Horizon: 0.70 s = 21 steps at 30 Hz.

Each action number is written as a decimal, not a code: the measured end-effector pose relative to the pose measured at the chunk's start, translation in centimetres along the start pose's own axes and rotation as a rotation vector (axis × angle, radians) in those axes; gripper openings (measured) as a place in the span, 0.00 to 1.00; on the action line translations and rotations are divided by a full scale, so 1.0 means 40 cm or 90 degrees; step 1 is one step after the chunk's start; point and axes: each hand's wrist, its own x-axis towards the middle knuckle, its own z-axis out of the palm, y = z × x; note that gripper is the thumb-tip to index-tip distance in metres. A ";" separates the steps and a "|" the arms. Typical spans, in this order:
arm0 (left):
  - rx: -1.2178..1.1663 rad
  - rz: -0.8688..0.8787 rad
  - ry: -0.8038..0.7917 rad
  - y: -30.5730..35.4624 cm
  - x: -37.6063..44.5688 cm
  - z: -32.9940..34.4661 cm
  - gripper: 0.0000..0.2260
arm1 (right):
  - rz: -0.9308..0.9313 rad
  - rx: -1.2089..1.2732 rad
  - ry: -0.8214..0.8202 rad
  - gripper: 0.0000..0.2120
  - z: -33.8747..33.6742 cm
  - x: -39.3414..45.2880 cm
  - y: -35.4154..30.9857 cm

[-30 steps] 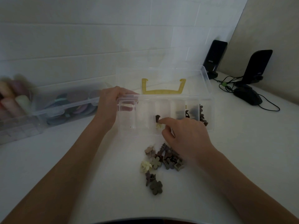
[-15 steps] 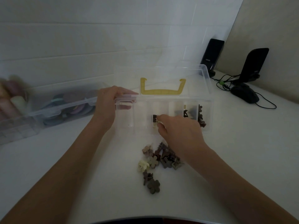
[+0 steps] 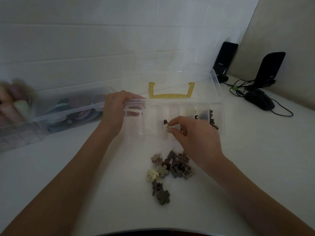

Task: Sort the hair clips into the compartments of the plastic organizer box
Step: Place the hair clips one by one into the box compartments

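On the white bench, seen from the head camera, a clear plastic organizer box stands open with its lid tipped back and a yellow handle showing through it. The left hand has its grip curled round the box's left end, thumb visible through the wall. The right hand pinches a pale cream clip at a middle compartment, beside a dark clip already there. More dark clips fill the rightmost compartments. A pile of unsorted hair clips lies on the bench just under the right wrist.

Risks, as I judge them: the wrist could scatter that pile as it withdraws; the cream clip could join a mismatched colour; a loosened left grip might let the light box slide.
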 end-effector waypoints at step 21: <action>-0.027 -0.001 -0.007 0.001 0.003 -0.004 0.20 | -0.070 0.017 0.148 0.06 0.016 0.001 0.008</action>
